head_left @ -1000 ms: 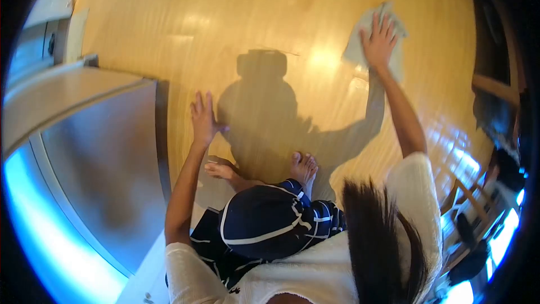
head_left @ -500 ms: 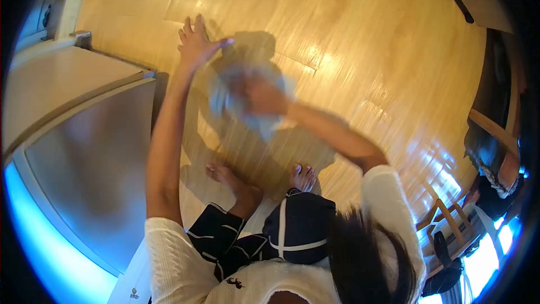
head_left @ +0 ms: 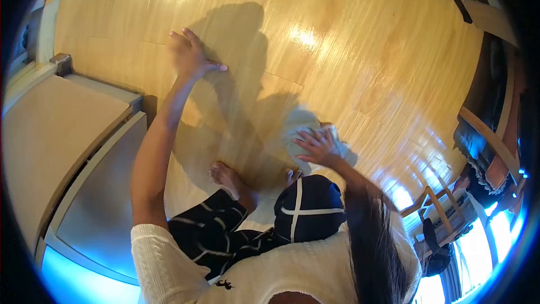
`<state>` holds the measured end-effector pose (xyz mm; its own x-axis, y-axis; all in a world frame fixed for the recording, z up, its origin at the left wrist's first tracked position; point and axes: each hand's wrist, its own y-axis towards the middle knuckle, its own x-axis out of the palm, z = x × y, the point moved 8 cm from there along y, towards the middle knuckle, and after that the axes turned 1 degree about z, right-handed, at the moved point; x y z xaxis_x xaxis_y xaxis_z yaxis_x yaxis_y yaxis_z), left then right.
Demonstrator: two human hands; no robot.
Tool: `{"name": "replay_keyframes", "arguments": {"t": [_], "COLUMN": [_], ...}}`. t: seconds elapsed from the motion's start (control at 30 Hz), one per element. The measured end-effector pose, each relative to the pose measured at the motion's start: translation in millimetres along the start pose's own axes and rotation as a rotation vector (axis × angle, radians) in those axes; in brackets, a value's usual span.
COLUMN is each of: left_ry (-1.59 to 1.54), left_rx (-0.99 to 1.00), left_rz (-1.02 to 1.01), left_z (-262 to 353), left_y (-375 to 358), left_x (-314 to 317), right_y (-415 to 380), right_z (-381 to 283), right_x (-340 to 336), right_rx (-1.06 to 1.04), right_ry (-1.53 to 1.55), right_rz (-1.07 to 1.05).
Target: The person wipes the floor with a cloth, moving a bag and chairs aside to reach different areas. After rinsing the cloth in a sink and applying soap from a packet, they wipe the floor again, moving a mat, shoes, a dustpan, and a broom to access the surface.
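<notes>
My right hand [head_left: 318, 147] lies flat with spread fingers on top of a pale blue-grey cloth [head_left: 301, 121], which rests crumpled on the wooden floor [head_left: 360, 34] just ahead of my right knee. The cloth shows on both sides of the fingers. Out to the front left, my left hand [head_left: 189, 56] is at the floor with its arm stretched, thumb out to the side and fingers apart, slightly blurred. It holds nothing. Its shadow falls on the boards beside it.
A low cabinet-like unit with a pale top [head_left: 62, 129] stands close on the left. My bare foot [head_left: 228, 177] is between my arms. On the right are a wooden chair [head_left: 436, 205] and dark furniture [head_left: 489, 95]. Window light reflects off the floor there.
My right hand has swept the cloth right and back toward my body, out of its blur. My left hand has shifted slightly down in view. The view itself has moved a little.
</notes>
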<state>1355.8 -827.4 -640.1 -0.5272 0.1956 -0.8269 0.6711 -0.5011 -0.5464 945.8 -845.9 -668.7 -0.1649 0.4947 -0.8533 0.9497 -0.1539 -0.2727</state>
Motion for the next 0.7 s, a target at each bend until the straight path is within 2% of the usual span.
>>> {"name": "replay_keyframes", "arguments": {"t": [0.07,0.1,0.17,0.23,0.27,0.3,0.37,0.43,0.47,0.5,0.53,0.57,0.63,0.67,0.7], "left_ry": [-0.001,-0.004,-0.015,-0.017,0.013,0.041,0.064,0.021,0.045,0.06,0.082,-0.142,-0.468,-0.569,-0.686], "left_rx": [0.006,0.006,0.014,0.006,0.001,-0.01,0.037,0.135,0.044,-0.048,-0.151,-0.108,0.045,0.164,0.353], "left_rz": [-0.001,-0.001,0.001,-0.015,-0.011,-0.008,0.022,0.11,0.032,-0.042,-0.124,-0.262,-0.364,-0.319,-0.149], "left_z": [0.8,0.2,4.5,2.4,3.0,4.8,6.4,3.1,-3.7,-4.5,-9.6,1.0,37.0,56.7,68.3], "left_y": [1.8,-0.4,3.9,2.3,2.0,3.1,1.2,-6.2,-14.0,-25.6,-44.9,-72.6,-147.4,-191.6,-230.3], "left_x": [-0.3,-0.1,0.2,0.8,0.9,0.1,-5.4,-18.0,-14.0,-4.3,1.2,8.2,0.6,-12.1,-15.6], "right_y": [44.1,55.4,92.5,108.3,116.8,123.7,153.7,137.0,120.8,95.3,76.4,53.5,2.0,-4.2,-18.5], "right_z": [31.2,71.3,163.6,251.7,260.7,248.3,181.0,73.0,34.1,3.2,-7.5,-23.6,-42.5,-63.5,-92.7], "right_x": [-67.0,-83.5,-168.2,-215.8,-229.6,-237.4,-196.8,-137.5,-106.2,-90.6,-76.6,-61.9,-30.9,-65.4,-114.5], "right_rx": [0.172,0.045,0.293,0.61,0.794,0.974,0.775,0.615,0.64,0.526,0.606,0.684,0.985,0.93,0.878], "right_ry": [0.269,-0.007,-0.212,-0.33,-0.335,-0.34,-0.238,-0.232,-0.328,0.113,0.39,0.682,1.692,1.752,1.809], "right_rz": [-0.408,-0.056,0.321,0.613,0.754,0.892,0.701,0.468,0.232,0.401,0.291,0.157,-0.042,-0.104,-0.167]}}
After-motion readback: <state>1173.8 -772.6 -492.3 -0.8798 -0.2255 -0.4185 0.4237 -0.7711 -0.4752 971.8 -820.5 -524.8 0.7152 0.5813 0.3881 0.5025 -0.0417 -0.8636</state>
